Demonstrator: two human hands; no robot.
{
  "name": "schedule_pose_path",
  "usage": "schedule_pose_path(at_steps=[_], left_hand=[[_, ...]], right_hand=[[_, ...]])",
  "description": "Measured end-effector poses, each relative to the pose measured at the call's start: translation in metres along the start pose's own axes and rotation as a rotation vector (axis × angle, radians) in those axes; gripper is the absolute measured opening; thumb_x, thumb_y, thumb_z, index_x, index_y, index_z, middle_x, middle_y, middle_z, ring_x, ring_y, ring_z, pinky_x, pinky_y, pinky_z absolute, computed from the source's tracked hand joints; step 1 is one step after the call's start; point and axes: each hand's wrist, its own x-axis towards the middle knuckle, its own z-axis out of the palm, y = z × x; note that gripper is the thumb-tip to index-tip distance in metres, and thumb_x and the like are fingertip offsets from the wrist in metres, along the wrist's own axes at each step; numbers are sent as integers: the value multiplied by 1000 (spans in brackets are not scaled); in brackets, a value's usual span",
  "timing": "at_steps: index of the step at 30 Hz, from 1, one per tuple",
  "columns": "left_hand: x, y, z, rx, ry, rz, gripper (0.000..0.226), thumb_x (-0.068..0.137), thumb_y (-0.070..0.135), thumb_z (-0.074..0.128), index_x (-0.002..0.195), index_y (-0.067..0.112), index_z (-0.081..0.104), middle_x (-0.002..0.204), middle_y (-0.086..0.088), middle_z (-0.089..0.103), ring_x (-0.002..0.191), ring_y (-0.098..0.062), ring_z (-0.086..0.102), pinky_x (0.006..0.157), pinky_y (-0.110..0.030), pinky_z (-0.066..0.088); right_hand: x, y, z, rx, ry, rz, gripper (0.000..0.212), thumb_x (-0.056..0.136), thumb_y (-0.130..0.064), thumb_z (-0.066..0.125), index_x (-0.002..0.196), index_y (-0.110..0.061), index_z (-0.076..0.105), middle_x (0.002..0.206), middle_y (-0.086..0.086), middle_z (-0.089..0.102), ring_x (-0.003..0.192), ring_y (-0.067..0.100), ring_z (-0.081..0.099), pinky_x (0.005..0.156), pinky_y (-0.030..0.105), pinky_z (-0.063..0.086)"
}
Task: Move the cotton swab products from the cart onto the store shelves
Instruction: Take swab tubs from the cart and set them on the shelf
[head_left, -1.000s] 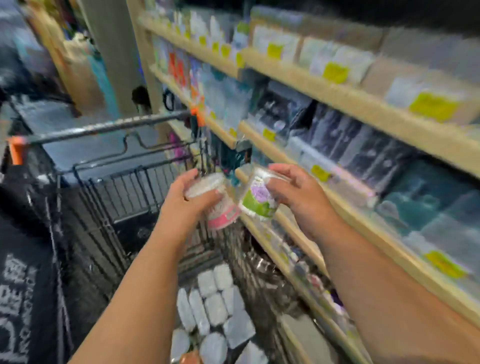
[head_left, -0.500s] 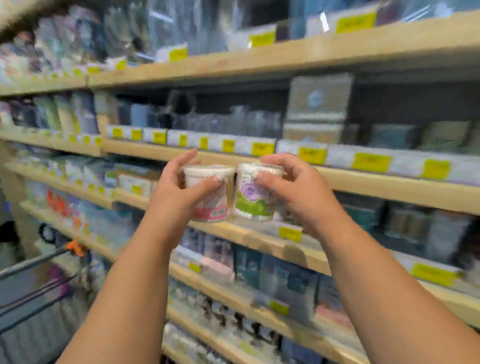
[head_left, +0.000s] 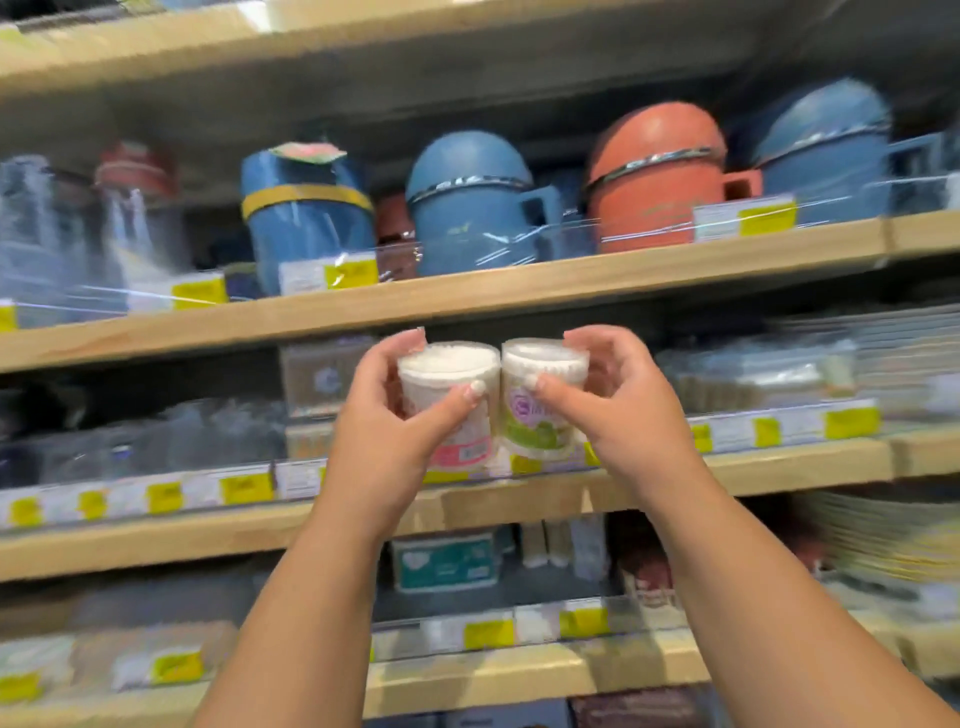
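Left hand (head_left: 384, 441) curled round a pink-label tub (head_left: 441, 369) of cotton swabs, thumb across the near face, fingers wrapped behind. Right hand (head_left: 623, 415) grips a green-label tub (head_left: 545, 358) the same way, thumb on the front and fingers round the far side. Both tubs upright with lids up, and their sides touch or nearly touch. They are held out at arm's length in front of the middle shelf (head_left: 805, 462), their bases level with or just above the clear rail (head_left: 779, 426) along its front edge. I cannot tell whether either base is resting on the board, as the hands cover that part. A pale box (head_left: 322, 374) sits on the same shelf just left of the hands, and blurred clear packs sit to the right. The gap between them, behind the tubs, is hidden. Yellow price tags (head_left: 852, 422) line the rail. The upper shelf (head_left: 571, 280) carries wrapped blue jugs (head_left: 467, 208) and an orange jug (head_left: 654, 176). Cart not in view. Judgement: this is the placing step, with both tubs carried up and about to be set down. The next move calls for lifting the bases over the rail, pushing both tubs in together and setting them flat. Then the fingers come off the back without tipping either tub. Likely snags are a base catching the rail, or the pair being wider than the slot.
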Motion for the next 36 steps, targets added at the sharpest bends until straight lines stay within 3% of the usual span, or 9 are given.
schedule_pose_path(at_steps=[4,8,11,15,20,24,28,32,36], left_hand=[[9,-12,41,-33,31,-1,61,65,18,84,117,25,53,105,9,65,86,4,63,72,-15,50],[15,-24,68,-45,63,-36,58,73,14,80,121,23,50,107,12,62,85,3,62,74,-19,49],[21,-27,80,-40,75,-71,56,74,16,79,121,24,49,109,10,61,88,2,62,76,-21,50],[30,-35,92,30,55,-125,63,67,33,85,119,31,49,120,0,60,103,-11,62,89,-35,53],[40,-37,109,142,25,-183,76,45,60,75,113,38,47,123,0,57,107,-16,60,93,-43,52],[45,-38,121,227,-28,-211,65,62,48,81,115,34,45,126,-2,52,106,-19,58,92,-43,52],[50,-35,134,327,-51,-208,58,78,38,76,124,24,44,130,-2,42,102,-17,53,87,-33,48],[52,-31,145,383,-76,-212,58,82,38,72,129,21,42,130,-2,36,95,-16,46,82,-26,40],[53,-31,153,341,-60,-216,54,83,39,71,126,21,43,130,-4,37,98,-18,46,91,-33,45]], right_hand=[[17,2,-43,-271,119,-89,48,74,-14,79,111,-25,50,99,-18,59,87,-8,57,79,13,44],[33,14,-74,-486,186,-57,49,77,-23,77,116,-29,50,103,-11,61,93,11,59,79,27,45],[43,24,-87,-678,187,-22,46,80,-27,74,120,-25,52,108,-3,61,94,17,55,75,27,38],[54,33,-99,-836,135,42,41,83,-28,70,120,-19,54,119,3,59,101,21,54,77,26,35],[61,38,-104,-953,48,108,37,88,-30,65,120,-17,52,125,5,51,91,17,48,75,27,36],[62,40,-107,-1058,-28,172,38,89,-28,63,123,-16,52,127,7,41,90,22,50,78,30,41],[61,40,-110,-1160,-65,191,39,92,-29,59,127,-15,52,128,9,45,109,28,53,87,33,42],[59,43,-112,-1285,-80,143,37,95,-29,54,128,-12,55,133,9,41,123,28,41,99,34,37],[57,44,-117,-1297,-62,84,39,95,-15,52,134,-15,50,132,7,41,126,27,32,99,32,34]])
